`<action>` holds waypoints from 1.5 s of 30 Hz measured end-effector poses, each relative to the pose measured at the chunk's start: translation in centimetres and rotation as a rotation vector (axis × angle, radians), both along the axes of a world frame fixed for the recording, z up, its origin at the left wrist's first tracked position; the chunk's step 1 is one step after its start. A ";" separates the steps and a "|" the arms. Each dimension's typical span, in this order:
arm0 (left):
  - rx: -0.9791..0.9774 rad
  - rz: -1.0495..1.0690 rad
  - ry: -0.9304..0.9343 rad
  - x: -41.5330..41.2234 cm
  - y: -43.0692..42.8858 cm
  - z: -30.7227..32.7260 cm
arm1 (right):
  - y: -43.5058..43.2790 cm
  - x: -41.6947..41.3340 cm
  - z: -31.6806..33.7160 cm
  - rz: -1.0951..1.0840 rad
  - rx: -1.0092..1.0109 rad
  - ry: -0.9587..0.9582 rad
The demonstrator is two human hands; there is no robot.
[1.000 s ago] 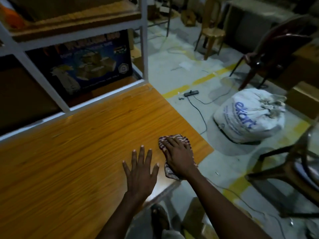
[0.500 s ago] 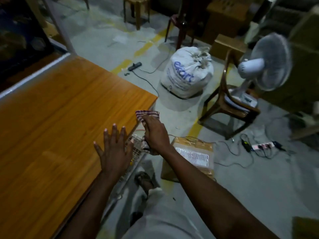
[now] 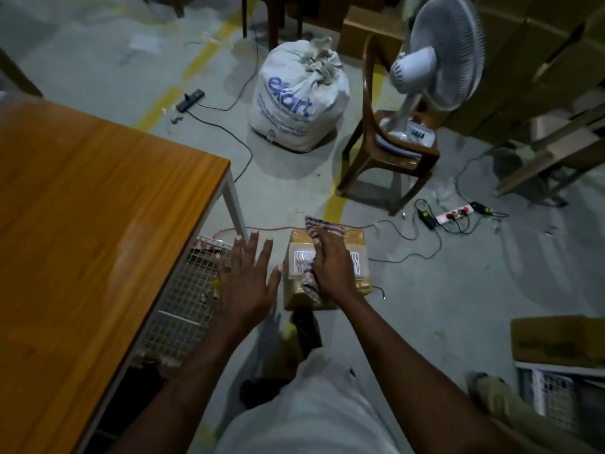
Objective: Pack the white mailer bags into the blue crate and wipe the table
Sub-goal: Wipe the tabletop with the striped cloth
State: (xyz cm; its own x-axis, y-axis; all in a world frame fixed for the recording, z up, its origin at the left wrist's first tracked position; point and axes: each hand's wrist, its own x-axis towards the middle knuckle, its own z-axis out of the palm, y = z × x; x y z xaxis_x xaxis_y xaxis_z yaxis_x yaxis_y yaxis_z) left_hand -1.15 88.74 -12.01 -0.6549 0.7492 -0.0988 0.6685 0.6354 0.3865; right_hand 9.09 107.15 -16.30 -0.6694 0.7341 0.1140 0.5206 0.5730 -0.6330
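The orange wooden table [image 3: 82, 224] fills the left of the view, its top bare. My right hand [image 3: 330, 263] holds a striped red-and-white cloth [image 3: 322, 229] in the air, off the table's right edge and above a taped cardboard parcel [image 3: 358, 239] on the floor. My left hand [image 3: 245, 280] hovers flat with fingers spread, just beyond the table edge over a wire mesh rack [image 3: 183, 303]. No white mailer bags and no blue crate are in view.
A tied white sack [image 3: 299, 103] stands on the floor ahead. A brown chair [image 3: 389, 152] carries a white fan [image 3: 442, 57]. A power strip [image 3: 453, 214] and cables lie at the right. Cardboard boxes [image 3: 556, 339] sit at lower right.
My right hand lifted the cloth off the table corner and moved right, past the edge. My left hand left the tabletop too. The view swung right toward the floor.
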 end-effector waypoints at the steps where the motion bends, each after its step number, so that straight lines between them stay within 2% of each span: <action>1: -0.007 -0.024 0.006 0.3 0.8 -0.8 | 1.2 1.0 -0.8 -0.033 -0.022 -0.009; 5: -0.085 -0.156 0.035 1.2 4.9 -3.5 | 5.4 4.2 -3.2 -0.129 -0.068 -0.018; 13: -0.296 -0.245 -0.144 3.2 12.8 -12.9 | 12.1 5.1 -12.0 -0.245 -0.234 -0.189; 17: -0.392 -0.235 -0.140 3.4 15.6 -18.0 | 14.0 3.9 -16.8 -0.414 -0.391 -0.109; 21: -0.397 -0.221 -0.108 2.3 18.7 -22.2 | 14.6 2.6 -21.4 -0.394 -0.304 -0.046; 26: -0.385 -0.307 -0.112 1.2 21.8 -26.2 | 14.6 0.9 -24.9 -0.472 -0.282 0.012; 30: -0.395 -0.320 -0.130 1.3 22.2 -28.1 | 13.6 0.3 -25.2 -0.535 -0.378 -0.203; 34: -0.343 -0.302 -0.058 1.1 21.1 -29.5 | 12.1 1.4 -25.5 -0.405 -0.199 -0.373; 45: -0.291 -0.269 -0.031 0.7 19.3 -29.3 | 11.8 2.7 -26.5 -0.252 -0.255 -0.517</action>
